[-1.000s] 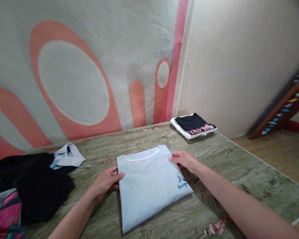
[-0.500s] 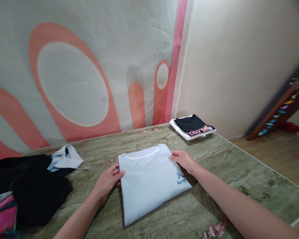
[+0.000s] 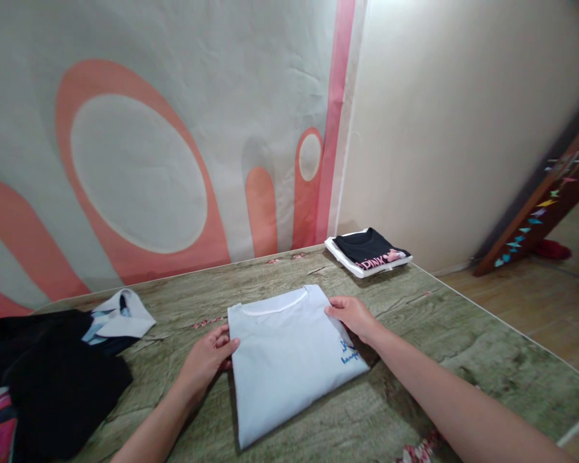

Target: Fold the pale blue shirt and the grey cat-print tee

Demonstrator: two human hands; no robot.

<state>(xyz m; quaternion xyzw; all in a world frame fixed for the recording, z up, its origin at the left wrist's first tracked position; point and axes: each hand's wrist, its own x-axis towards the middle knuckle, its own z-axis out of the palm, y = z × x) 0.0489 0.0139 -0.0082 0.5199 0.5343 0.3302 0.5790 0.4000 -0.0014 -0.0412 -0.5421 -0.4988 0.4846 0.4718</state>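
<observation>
A folded light-blue T-shirt [image 3: 284, 360] lies in front of me, its neckline facing away and blue lettering near its right side. My left hand [image 3: 212, 354] pinches its left edge, thumb on top and fingers beneath. On the opposite side, my right hand [image 3: 354, 315] grips the upper right edge between thumb and fingers. The shirt's near corner points toward me at the lower left.
At the table's far right corner sits a stack of folded clothes, a black T-shirt [image 3: 371, 247] with pink print on top of white ones. Unfolded dark clothes [image 3: 62, 379] with a white collar [image 3: 125, 315] are heaped at left. A patterned wall backs the wood-look table [image 3: 502, 360].
The view has tilted up slightly, so everything on the table sits a little lower in the picture. Both hands keep their hold on the shirt, which has hardly moved on the table.
</observation>
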